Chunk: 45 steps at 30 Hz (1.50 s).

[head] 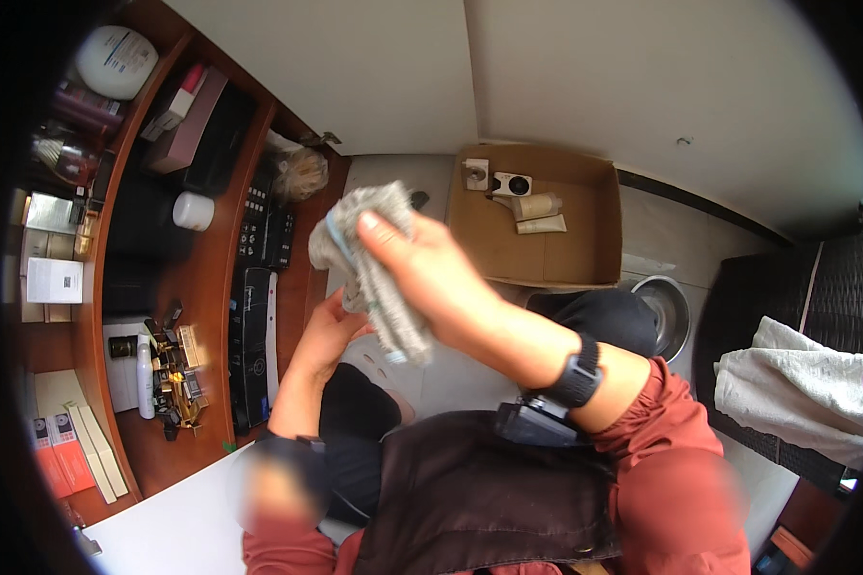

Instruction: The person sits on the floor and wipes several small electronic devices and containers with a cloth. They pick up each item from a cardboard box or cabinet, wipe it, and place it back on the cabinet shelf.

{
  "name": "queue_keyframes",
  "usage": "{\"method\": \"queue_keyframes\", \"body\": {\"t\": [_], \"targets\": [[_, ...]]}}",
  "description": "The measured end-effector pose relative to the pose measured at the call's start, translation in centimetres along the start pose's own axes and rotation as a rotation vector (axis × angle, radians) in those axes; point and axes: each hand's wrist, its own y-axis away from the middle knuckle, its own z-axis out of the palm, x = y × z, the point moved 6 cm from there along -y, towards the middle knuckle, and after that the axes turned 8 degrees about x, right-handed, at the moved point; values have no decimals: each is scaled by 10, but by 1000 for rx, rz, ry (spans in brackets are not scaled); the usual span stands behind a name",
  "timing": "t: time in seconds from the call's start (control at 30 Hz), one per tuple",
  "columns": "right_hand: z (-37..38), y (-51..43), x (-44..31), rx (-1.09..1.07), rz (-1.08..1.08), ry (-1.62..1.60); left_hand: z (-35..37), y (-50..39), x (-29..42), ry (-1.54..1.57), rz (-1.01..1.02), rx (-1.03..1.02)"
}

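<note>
My right hand (pixel 431 277) grips a folded grey cloth (pixel 381 266) with a pale blue edge, its thumb lying on top. Just below and to the left, my left hand (pixel 334 323) is raised with bent fingers partly behind the cloth; whether it holds anything cannot be told. Beyond my hands, an open cardboard box (pixel 539 251) holds a white camera-like item (pixel 512 185), a pale tube (pixel 541 224) and a few other small items.
Wooden shelves (pixel 165 460) at left bear boxes, bottles and a white jar (pixel 193 210). A metal bowl (pixel 679 316) stands on the floor beside my knee. At right, a white towel (pixel 784 395) lies on a dark woven surface. White cabinet doors (pixel 403 79) stand beyond.
</note>
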Motion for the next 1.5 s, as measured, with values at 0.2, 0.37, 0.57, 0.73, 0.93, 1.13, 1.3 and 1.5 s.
{"method": "queue_keyframes", "body": {"t": [0.2, 0.37, 0.57, 0.73, 0.93, 1.13, 1.3, 1.5], "targets": [[-120, 14, -127, 36, -287, -535, 71, -75, 21, -585, 345, -203], [-183, 19, -147, 85, -242, -731, 146, -169, 17, -781, 526, -58], [-204, 23, -141, 440, -237, -647, 206, -281, -15, -1049, 715, -2], [-207, 35, -98, 575, -79, -620, 233, -337, -28, -1227, 927, 177], [-208, 36, -71, 644, -13, -602, 237, -351, -43, -1428, 777, 202], [-206, 15, -89, 572, -27, -585, 235, -333, -40, -1496, 677, 22], [-180, 8, -123, 431, -26, -608, 205, -272, 6, -229, 201, -83], [-137, 23, -139, 206, 20, -643, 152, -131, 87, 614, 73, -286]]}}
